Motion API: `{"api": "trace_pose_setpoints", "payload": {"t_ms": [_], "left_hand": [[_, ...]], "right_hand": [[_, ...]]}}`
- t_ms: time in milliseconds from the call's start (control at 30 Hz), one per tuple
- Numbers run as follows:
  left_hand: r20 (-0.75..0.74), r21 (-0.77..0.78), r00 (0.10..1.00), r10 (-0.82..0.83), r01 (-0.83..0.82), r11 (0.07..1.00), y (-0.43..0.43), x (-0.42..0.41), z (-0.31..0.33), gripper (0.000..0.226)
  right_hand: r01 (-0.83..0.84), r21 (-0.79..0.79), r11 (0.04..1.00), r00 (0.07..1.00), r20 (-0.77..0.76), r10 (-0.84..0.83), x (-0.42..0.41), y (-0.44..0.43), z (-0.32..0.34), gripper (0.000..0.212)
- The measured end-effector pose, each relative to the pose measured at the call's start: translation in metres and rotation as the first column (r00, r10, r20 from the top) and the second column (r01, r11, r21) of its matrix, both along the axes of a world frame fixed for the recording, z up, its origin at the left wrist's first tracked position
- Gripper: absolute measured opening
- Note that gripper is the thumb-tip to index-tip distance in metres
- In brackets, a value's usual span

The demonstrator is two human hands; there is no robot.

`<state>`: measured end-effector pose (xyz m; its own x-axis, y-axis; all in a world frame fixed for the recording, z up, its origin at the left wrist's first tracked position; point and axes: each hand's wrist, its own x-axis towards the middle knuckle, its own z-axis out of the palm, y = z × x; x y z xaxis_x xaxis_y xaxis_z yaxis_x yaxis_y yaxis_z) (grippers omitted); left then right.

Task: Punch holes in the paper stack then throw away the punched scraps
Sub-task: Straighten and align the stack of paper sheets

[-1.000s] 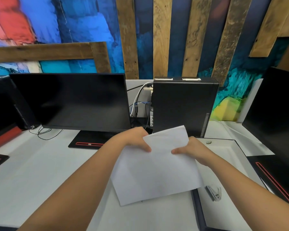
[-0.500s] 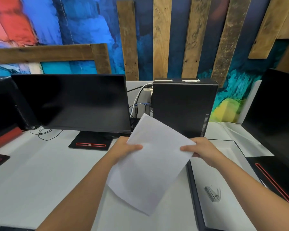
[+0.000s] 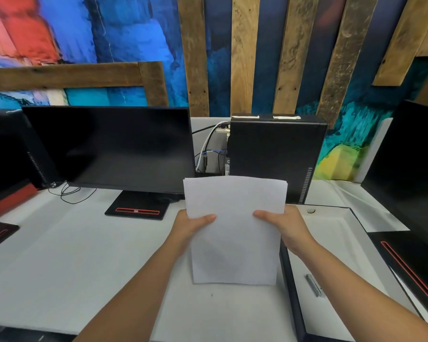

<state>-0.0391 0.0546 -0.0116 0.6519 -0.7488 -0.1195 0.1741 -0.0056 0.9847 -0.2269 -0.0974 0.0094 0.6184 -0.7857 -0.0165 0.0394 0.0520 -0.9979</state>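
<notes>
The person holds the paper stack (image 3: 234, 233) upright in front of them, above the white desk (image 3: 59, 255), one hand on each side edge. The left hand (image 3: 190, 225) pinches the left edge with its thumb across the front of the sheets; the right hand (image 3: 286, 224) does the same on the right edge. Both hands are closed on the paper, fingers hidden behind it.

A moment ago the stack was tilted, one corner pointing up toward the computer tower (image 3: 274, 156) and another hanging down over the desk. Now it is turned square: top edge level, bottom edge level and just above the desk surface. The hands have shifted from the upper corners to the middle of the two sides. To me that looks like squaring up the sheets, perhaps before tapping them even on the desk, so the holes will line up through every page.

No holes are punched yet, as far as I can see; the sheets look plain and whole. In the shallow white tray (image 3: 336, 233) to the right lies a small metal tool (image 3: 313, 285), well apart from the paper. It may be the punch, though I cannot tell for sure. No bin for the scraps is in sight. The dark monitor (image 3: 109, 146) stands behind, to the left.
</notes>
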Motion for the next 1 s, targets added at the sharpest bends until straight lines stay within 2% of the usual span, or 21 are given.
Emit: {"api": "trace_pose_setpoints", "payload": {"t_ms": [133,300,400,700,867,933,1000], "left_hand": [[-0.043,0.040,0.999,0.016,-0.014,0.999,0.003,-0.007,-0.013,0.060],[-0.038,-0.019,0.999,0.016,-0.016,1.000,0.000,-0.001,-0.003,0.042],[-0.026,-0.026,0.999,0.027,-0.028,0.999,-0.004,-0.004,0.001,0.039],[-0.029,0.014,0.998,0.047,-0.046,0.999,-0.005,-0.008,-0.012,0.058],[-0.002,-0.015,0.999,0.036,-0.036,0.999,-0.011,-0.001,-0.003,0.057],[-0.027,0.022,0.999,0.031,-0.031,0.999,-0.009,-0.005,-0.010,0.051],[-0.049,0.078,0.998,0.040,-0.036,0.996,-0.007,-0.011,-0.022,0.055]], "right_hand": [[0.006,0.041,0.999,0.999,-0.054,-0.004,-0.003,0.007,-0.020,0.029],[0.026,0.039,0.999,0.999,-0.020,-0.026,-0.004,0.004,-0.015,0.027],[0.046,0.051,0.998,0.999,-0.009,-0.046,-0.001,0.006,-0.015,0.028],[0.058,0.042,0.997,0.998,-0.024,-0.057,-0.002,0.010,-0.025,0.027],[0.065,0.024,0.998,0.998,-0.016,-0.065,-0.001,0.002,-0.019,0.031],[0.071,0.039,0.997,0.997,-0.039,-0.069,-0.002,0.004,-0.027,0.031],[0.071,0.056,0.996,0.995,-0.070,-0.067,-0.004,0.008,-0.038,0.034]]}}
